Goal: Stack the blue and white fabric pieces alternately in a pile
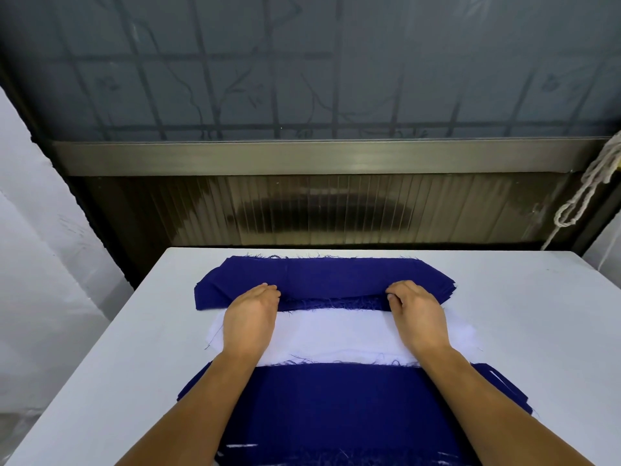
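Three fabric lots lie on the desk: one far blue stack, one white stack, one near blue piece. Both arms reach forward. The left hand and right hand each take a grip on the far blue stack's near edge, fingers curled; the white stack lies just behind the grip, under both wrists.

White table, frosted patterned window, knotted rope at right
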